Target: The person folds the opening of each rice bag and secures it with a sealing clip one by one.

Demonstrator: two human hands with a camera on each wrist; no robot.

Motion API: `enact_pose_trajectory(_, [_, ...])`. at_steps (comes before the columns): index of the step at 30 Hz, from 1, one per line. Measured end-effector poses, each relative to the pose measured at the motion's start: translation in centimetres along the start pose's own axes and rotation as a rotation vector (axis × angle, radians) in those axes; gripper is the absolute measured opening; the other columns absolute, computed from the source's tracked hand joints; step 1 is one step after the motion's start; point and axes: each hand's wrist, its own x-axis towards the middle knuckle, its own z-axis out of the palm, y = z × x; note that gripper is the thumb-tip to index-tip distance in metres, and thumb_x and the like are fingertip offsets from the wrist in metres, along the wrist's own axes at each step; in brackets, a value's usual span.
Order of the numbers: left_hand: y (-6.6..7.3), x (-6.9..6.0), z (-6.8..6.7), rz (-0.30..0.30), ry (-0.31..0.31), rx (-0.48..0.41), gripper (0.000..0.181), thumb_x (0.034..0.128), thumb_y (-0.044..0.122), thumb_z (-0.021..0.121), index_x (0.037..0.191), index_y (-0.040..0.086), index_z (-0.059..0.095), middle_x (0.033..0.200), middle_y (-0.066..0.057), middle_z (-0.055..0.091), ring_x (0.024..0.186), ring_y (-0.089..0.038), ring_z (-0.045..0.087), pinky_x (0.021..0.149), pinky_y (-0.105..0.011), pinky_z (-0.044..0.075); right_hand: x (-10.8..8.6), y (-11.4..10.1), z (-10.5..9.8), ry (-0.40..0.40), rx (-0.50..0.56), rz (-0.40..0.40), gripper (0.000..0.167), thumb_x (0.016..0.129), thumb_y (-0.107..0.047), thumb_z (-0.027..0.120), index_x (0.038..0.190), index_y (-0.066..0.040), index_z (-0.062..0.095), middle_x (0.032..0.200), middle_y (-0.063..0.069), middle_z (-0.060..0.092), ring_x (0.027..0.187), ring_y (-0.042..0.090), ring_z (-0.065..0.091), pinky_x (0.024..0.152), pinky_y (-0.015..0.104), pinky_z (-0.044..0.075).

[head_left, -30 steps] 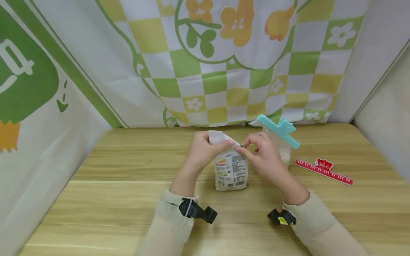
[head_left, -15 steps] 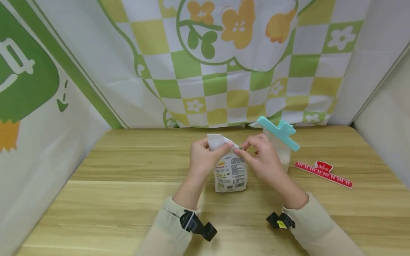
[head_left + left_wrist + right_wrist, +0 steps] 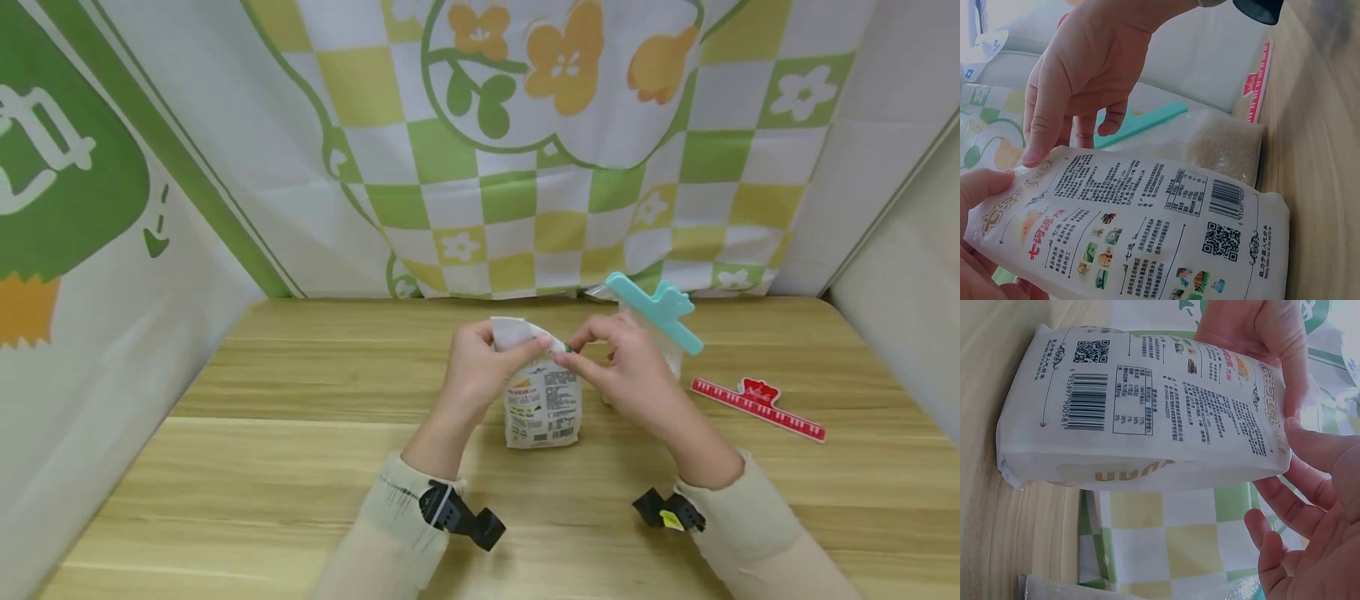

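A white printed rice bag point(image 3: 543, 408) stands upright on the table, its barcode and small print facing me. Its top is folded over at a slant. My left hand point(image 3: 480, 367) grips the upper left of the bag, thumb across the front. At the upper right edge, my right hand point(image 3: 622, 367) pinches the folded top between thumb and forefinger. The right wrist view shows the other fingers of that hand point(image 3: 1316, 525) loosely bent beside the bag point(image 3: 1141, 419). What the left fingers do behind the bag is hidden.
Behind the right hand stands a clear bag of pale grains point(image 3: 1225, 147), a teal sealing clip point(image 3: 652, 312) across its top. A red clip with a piano-key pattern point(image 3: 757, 406) lies on the wooden table point(image 3: 300, 467) to the right. A checkered cloth point(image 3: 510, 192) hangs behind.
The view has shifted slightly. Both hands keep their hold at the top of the rice bag, with only slight finger movement. The clips stay where they were.
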Motion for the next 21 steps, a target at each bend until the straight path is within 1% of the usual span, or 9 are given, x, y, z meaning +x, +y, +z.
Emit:
enact_pose_trajectory(4, [-0.2, 0.06, -0.04, 0.026, -0.025, 0.009, 0.025, 0.0825, 0.013, 0.08, 0.098, -0.005, 0.072, 0.094, -0.015, 0.073, 0.08, -0.015, 0.067, 0.073, -0.031, 0.058, 0.05, 0.07, 0.02, -0.004, -0.003, -0.003, 0.009, 0.085, -0.015, 0.078, 0.086, -0.011, 0.07, 0.09, 0.003, 0.072, 0.086, 0.018, 0.047, 0.071, 0.031, 0.04])
enact_pose_trajectory(9, [-0.44, 0.06, -0.01, 0.057, -0.062, 0.053, 0.024, 0.0815, 0.013, 0.081, 0.098, -0.003, 0.073, 0.093, -0.015, 0.073, 0.078, -0.015, 0.066, 0.069, -0.029, 0.056, 0.17, 0.12, 0.34, 0.019, -0.001, -0.007, 0.012, 0.084, -0.013, 0.079, 0.084, -0.009, 0.068, 0.089, 0.006, 0.072, 0.086, 0.019, 0.046, 0.071, 0.031, 0.04])
enact_pose_trajectory(13, [-0.41, 0.07, -0.09, 0.073, -0.055, 0.089, 0.024, 0.0802, 0.013, 0.082, 0.097, -0.002, 0.073, 0.091, -0.015, 0.073, 0.074, -0.013, 0.066, 0.065, -0.029, 0.056, 0.28, 0.11, 0.56, 0.037, 0.008, -0.018, 0.013, 0.083, -0.011, 0.079, 0.083, -0.008, 0.067, 0.088, 0.007, 0.071, 0.087, 0.02, 0.048, 0.072, 0.033, 0.041])
enact_pose_trajectory(18, [-0.21, -0.01, -0.25, 0.084, -0.053, 0.116, 0.023, 0.0798, 0.014, 0.083, 0.095, -0.001, 0.074, 0.087, -0.015, 0.073, 0.07, -0.013, 0.065, 0.064, -0.03, 0.057, 0.2, 0.13, 0.62, 0.046, -0.001, -0.037, 0.014, 0.082, -0.011, 0.08, 0.084, -0.007, 0.067, 0.087, 0.007, 0.071, 0.086, 0.02, 0.048, 0.072, 0.032, 0.04])
enact_pose_trajectory(21, [-0.14, -0.09, -0.28, 0.097, -0.06, 0.132, 0.022, 0.0803, 0.014, 0.082, 0.094, -0.001, 0.075, 0.086, -0.017, 0.074, 0.069, -0.013, 0.066, 0.064, -0.031, 0.058, 0.05, 0.13, 0.4, 0.046, -0.021, -0.063, 0.014, 0.081, -0.011, 0.081, 0.086, -0.007, 0.068, 0.088, 0.007, 0.072, 0.09, 0.023, 0.051, 0.076, 0.034, 0.04])
